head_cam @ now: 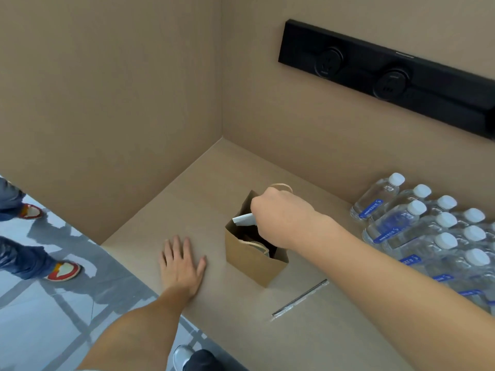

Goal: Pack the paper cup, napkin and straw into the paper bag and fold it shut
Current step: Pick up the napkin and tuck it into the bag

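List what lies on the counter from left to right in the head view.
left hand flat on the counter → paper bag with the right hand holding the napkin over its mouth → straw → water bottles.

Paper bag (pixel 251 263) contents mostly hidden in shadow under right hand (pixel 281 218).

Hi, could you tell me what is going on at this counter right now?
A person is packing a small paper bag that stands open on the counter. Their right hand holds a white napkin over the bag's mouth, while the left hand rests flat on the counter beside it. The wrapped straw lies outside, in front of the bag. Water bottles stand to the right.
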### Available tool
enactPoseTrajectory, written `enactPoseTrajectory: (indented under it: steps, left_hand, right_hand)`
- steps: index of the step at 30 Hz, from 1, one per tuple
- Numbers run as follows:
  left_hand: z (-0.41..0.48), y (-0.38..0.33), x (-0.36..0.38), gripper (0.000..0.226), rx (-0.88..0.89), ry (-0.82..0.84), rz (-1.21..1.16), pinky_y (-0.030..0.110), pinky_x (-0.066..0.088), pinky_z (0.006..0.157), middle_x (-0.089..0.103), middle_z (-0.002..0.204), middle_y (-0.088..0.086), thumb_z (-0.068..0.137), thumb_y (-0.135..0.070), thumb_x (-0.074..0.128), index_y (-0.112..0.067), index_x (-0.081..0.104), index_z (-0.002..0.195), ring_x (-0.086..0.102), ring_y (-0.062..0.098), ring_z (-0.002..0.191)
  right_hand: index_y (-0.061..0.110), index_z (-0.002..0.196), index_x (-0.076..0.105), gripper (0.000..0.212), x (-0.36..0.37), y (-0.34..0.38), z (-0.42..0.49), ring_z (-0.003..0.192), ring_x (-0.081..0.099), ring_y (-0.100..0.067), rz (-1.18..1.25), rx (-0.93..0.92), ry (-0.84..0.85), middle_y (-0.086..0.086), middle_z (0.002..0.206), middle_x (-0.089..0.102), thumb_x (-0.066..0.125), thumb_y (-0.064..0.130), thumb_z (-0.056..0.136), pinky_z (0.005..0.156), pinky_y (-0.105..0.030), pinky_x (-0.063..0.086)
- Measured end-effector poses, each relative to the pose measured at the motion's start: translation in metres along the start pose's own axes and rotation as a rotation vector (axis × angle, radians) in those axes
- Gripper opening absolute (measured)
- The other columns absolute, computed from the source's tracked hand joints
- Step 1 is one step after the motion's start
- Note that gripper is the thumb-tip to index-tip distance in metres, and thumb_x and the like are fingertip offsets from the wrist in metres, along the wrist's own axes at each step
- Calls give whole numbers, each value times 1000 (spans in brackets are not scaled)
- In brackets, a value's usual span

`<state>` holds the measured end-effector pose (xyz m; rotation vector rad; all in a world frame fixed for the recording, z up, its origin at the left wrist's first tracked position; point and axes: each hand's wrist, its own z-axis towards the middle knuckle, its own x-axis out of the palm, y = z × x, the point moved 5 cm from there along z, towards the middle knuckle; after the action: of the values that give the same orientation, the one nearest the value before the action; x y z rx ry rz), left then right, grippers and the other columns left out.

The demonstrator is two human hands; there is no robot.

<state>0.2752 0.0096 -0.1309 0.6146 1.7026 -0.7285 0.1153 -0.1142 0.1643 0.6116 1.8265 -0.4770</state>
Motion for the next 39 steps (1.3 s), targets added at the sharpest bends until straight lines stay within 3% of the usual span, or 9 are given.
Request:
enactPoseTrajectory:
  steps: [3, 7, 11, 14, 17, 21, 25, 30, 39]
  left_hand:
    - [-2, 4, 5, 78, -5, -58, -19, 47, 11, 122, 16, 163, 10, 91, -66, 18, -19, 22, 153, 8, 32, 151]
    - [-1, 5, 5, 78, -6, -76, -27, 47, 12, 122, 18, 163, 8, 91, -68, 17, -21, 23, 153, 9, 30, 151]
    - [-1, 5, 4, 77, -20, -89, -21, 47, 13, 122, 19, 163, 7, 91, -67, 18, -22, 25, 153, 10, 29, 151]
    - [-1, 4, 3, 75, -22, -94, -35, 47, 13, 122, 22, 162, 7, 91, -65, 20, -21, 28, 151, 12, 29, 151]
    - [-1, 4, 2, 75, -27, -99, -31, 47, 14, 122, 23, 162, 7, 91, -64, 21, -21, 29, 151, 12, 29, 150]
    - [-1, 5, 2, 74, -34, -103, -22, 47, 15, 121, 24, 161, 7, 91, -64, 20, -21, 30, 151, 13, 29, 150]
    - [-1, 5, 2, 72, -40, -104, -33, 47, 17, 121, 26, 160, 7, 90, -62, 28, -21, 35, 149, 16, 29, 149]
    - [-1, 5, 1, 72, -45, -108, -37, 46, 17, 120, 29, 160, 7, 89, -61, 30, -21, 37, 148, 17, 29, 149]
    - [0, 5, 2, 72, -46, -104, -11, 44, 13, 119, 29, 159, 6, 90, -63, 28, -21, 36, 148, 18, 28, 149]
  right_hand:
    - [17, 58, 29, 36, 2, 7, 4, 49, 28, -16, -69, -12, -17, -2, 63, 27, 49, 5, 86, 40, -26, 22]
    - [13, 58, 35, 34, 14, 5, 17, 50, 33, -17, -34, 24, 103, -5, 62, 34, 50, 5, 87, 41, -28, 28]
    - [7, 72, 47, 21, 32, -1, 33, 54, 39, -20, -17, 98, 248, -9, 66, 41, 50, 11, 92, 52, -34, 43]
    - [7, 88, 58, 4, 46, 2, 45, 57, 44, -22, -57, 106, 309, -8, 71, 47, 55, 10, 90, 59, -34, 43]
    - [10, 117, 60, 29, 65, 7, 57, 82, 58, -31, -93, 120, 396, -11, 94, 58, 59, 10, 88, 61, -38, 43]
    - [7, 121, 59, 33, 83, 11, 71, 112, 59, -35, -104, 119, 409, -12, 124, 60, 54, 3, 88, 71, -40, 46]
    - [7, 123, 59, 36, 98, 15, 75, 118, 56, -35, -139, 83, 384, -10, 129, 59, 47, -1, 91, 89, -42, 53]
    - [9, 123, 59, 34, 109, 20, 81, 119, 56, -33, -209, -25, 329, -8, 130, 58, 43, 1, 94, 93, -43, 51]
    - [12, 129, 54, 36, 135, 12, 101, 124, 53, -30, -151, 28, 397, -8, 134, 56, 46, 6, 94, 100, -44, 44]
